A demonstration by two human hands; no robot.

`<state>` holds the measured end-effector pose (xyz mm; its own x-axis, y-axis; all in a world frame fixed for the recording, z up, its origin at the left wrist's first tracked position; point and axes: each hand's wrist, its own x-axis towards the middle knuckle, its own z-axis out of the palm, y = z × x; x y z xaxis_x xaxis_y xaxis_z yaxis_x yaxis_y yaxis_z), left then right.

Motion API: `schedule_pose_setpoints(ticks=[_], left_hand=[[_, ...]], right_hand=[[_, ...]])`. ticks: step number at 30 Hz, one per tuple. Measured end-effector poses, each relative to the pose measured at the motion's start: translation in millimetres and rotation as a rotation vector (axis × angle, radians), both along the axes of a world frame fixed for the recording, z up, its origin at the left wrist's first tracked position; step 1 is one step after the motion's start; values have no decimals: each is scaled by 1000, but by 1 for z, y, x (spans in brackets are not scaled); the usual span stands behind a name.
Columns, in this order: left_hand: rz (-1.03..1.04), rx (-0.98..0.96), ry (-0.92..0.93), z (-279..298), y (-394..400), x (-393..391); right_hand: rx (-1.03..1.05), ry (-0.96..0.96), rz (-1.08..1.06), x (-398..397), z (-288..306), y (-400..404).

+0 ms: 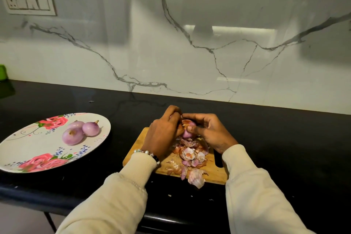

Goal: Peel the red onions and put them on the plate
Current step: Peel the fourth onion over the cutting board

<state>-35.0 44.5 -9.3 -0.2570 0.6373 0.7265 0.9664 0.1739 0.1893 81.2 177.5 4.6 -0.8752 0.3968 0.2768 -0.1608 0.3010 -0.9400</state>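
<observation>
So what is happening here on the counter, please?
A person is peeling a red onion over a wooden cutting board. The left hand and the right hand both grip it, and some papery skin is still on its top. A pile of peels lies on the board under the hands. Three peeled onions already sit together on the flowered plate, to the left on the black counter.

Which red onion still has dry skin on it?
The red onion gripped by both hands above the wooden board; the three on the floral plate are peeled.
</observation>
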Motion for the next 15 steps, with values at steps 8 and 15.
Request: schedule_pose_setpoints(ticks=[8, 15], left_hand=[[73, 24, -145, 3, -4, 3], [-29, 97, -346, 2, 2, 1]], right_hand=[[-6, 36, 16, 1, 0, 2], [-20, 54, 32, 1, 0, 2]])
